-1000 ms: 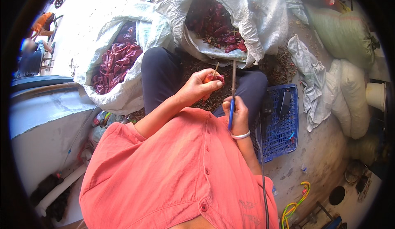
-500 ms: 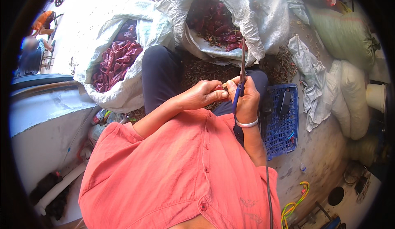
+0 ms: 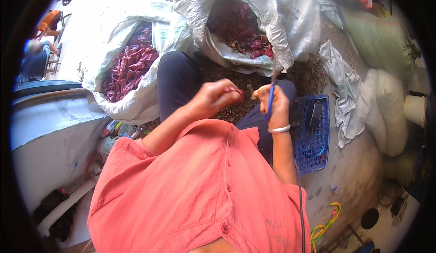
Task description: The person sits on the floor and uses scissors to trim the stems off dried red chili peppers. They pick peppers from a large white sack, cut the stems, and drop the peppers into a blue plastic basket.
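My left hand (image 3: 213, 97) is closed, slightly blurred, with a dried red chili pepper (image 3: 234, 90) showing at its fingertips. My right hand (image 3: 278, 105), a pale bangle at its wrist, grips scissors with blue handles (image 3: 270, 101); their blades point away from me and are smeared by motion. A small tan piece (image 3: 252, 92), perhaps a stem, shows by the right fingertips; whether it is held I cannot tell. A gap separates the hands. Beyond my knees, dried red chilies (image 3: 129, 69) fill one white woven sack (image 3: 170, 37), and more lie in a second white sack (image 3: 284, 26).
Brown plant scraps (image 3: 234, 110) cover the ground between my legs. To the right stands a blue plastic basket (image 3: 313, 155) with a black object (image 3: 314, 114) on it. Full sacks (image 3: 386, 112) line the right side. Two people (image 3: 45, 26) sit at the far left.
My hands have moved apart, the left one drawing back leftward with the chili. The scissors have turned a little and their blades are now blurred. The sacks and basket stay put.
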Demonstrator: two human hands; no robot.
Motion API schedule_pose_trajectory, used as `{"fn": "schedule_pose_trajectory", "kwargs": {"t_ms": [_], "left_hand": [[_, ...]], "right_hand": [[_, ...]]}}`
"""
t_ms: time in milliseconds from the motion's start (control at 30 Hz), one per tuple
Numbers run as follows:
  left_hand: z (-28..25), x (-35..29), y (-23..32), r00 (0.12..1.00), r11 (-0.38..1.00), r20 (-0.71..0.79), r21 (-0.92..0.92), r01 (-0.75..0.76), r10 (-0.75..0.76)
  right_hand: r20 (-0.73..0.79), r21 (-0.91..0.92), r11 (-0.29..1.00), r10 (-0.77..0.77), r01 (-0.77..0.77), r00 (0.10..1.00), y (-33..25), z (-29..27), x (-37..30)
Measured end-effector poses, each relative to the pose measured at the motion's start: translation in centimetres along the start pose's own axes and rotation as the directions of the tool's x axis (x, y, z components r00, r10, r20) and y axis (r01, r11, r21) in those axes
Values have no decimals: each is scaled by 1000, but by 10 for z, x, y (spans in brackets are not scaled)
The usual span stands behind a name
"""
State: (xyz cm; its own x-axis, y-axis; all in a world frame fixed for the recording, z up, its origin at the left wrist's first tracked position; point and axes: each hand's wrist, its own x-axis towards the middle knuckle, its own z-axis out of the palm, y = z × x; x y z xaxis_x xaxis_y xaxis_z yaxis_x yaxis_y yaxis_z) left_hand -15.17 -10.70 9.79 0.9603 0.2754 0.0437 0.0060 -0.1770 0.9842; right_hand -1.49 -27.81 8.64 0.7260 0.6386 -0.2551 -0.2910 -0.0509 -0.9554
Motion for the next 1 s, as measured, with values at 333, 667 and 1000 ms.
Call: {"fn": "schedule_pose_trajectory", "kwargs": {"t_ms": [333,667,1000], "left_hand": [[-217,-62,-33,779,149,-604,797,586,170],[-62,134,-135,969,758,-236,618,209,-75],[3,225,-199,841,345,-250,828,443,-480]], "right_hand": [[84,154,972,167,-178,982,63,-13,-10],[73,197,958,200,-211,977,71,-9,-11],[-64,143,954,276,-265,959,72,-17,-11]]}}
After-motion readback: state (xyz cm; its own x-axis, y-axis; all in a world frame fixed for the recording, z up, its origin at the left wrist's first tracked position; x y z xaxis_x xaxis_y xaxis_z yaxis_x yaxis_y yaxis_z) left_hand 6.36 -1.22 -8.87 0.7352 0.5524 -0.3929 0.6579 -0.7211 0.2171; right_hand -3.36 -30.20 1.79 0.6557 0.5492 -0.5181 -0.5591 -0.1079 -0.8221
